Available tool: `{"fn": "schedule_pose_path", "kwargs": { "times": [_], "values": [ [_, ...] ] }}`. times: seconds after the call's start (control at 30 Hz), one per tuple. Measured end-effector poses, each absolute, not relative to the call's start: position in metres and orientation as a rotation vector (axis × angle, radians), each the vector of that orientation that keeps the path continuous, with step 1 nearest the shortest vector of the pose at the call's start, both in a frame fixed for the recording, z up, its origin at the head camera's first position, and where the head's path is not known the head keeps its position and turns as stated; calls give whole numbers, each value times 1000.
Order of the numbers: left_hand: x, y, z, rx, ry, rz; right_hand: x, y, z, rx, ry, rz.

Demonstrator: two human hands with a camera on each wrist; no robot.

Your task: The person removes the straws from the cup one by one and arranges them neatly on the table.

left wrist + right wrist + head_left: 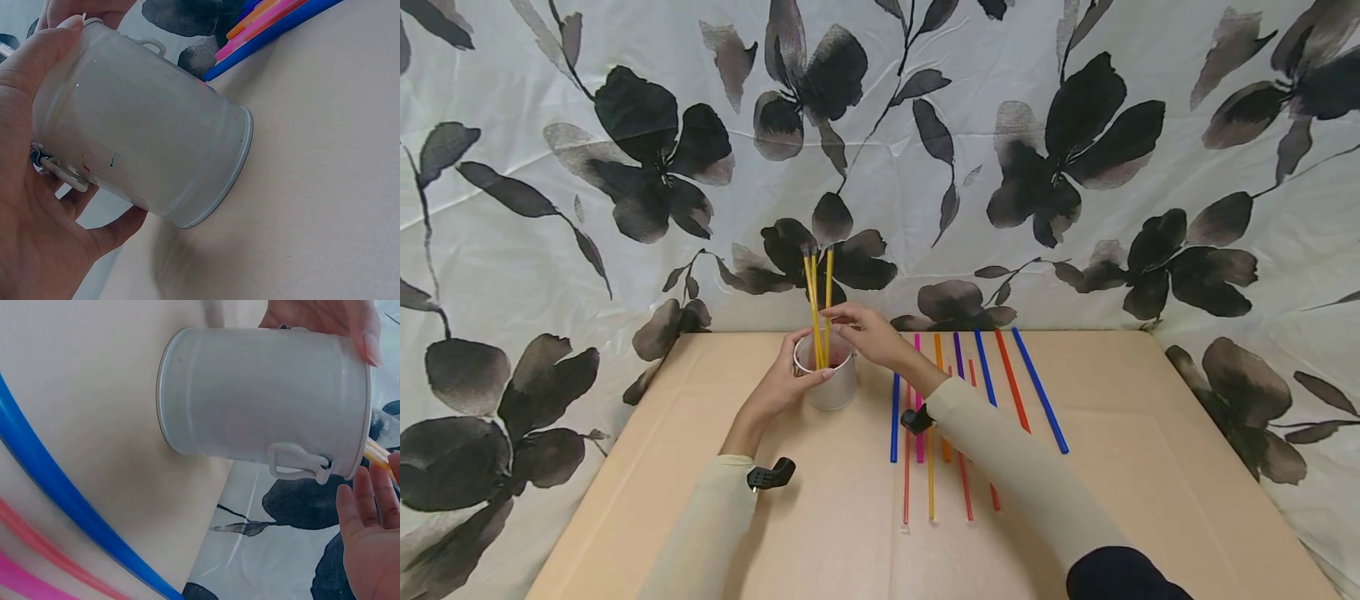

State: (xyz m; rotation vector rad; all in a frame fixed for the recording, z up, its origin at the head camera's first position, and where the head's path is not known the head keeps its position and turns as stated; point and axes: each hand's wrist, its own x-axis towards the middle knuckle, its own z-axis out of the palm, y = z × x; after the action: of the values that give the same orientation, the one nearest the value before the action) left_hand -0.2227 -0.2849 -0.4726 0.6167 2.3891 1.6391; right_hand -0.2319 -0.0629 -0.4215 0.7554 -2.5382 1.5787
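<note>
A small whitish metal pail (833, 392) with side handles stands upright at the table's far edge. My left hand (782, 383) grips it from the left, thumb near the rim and fingers round the far side. Several thin yellow sticks (816, 333) stand up out of the pail, leaning slightly apart; their upper tips look dark and blurred. My right hand (876, 337) is over the rim on the right and pinches one yellow stick (829, 287). In the right wrist view the pail's wall (262, 394) hides most of the sticks, and the right fingers (372, 506) are beside the rim.
Right of the pail, several coloured sticks lie roughly side by side, among them a thick blue stick (1041, 392), a thick red stick (1012, 379) and a thin yellow stick (931, 492). My right forearm crosses above them. A floral cloth (940, 208) hangs behind the tan table (1150, 467).
</note>
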Motion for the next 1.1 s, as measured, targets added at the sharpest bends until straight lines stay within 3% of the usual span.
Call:
{"fn": "schedule_pose_path", "kwargs": {
  "times": [0.4,0.7,1.1],
  "values": [
    [-221,-292,-472,603,2349,1643,-218,-54,-412,625,-2440,1619],
    [-201,-295,-443,619,2291,1622,-212,-47,-409,642,-2343,1616],
    [-196,-301,-440,638,2254,1633,-198,-43,-399,586,-2249,1647]
  ]
}}
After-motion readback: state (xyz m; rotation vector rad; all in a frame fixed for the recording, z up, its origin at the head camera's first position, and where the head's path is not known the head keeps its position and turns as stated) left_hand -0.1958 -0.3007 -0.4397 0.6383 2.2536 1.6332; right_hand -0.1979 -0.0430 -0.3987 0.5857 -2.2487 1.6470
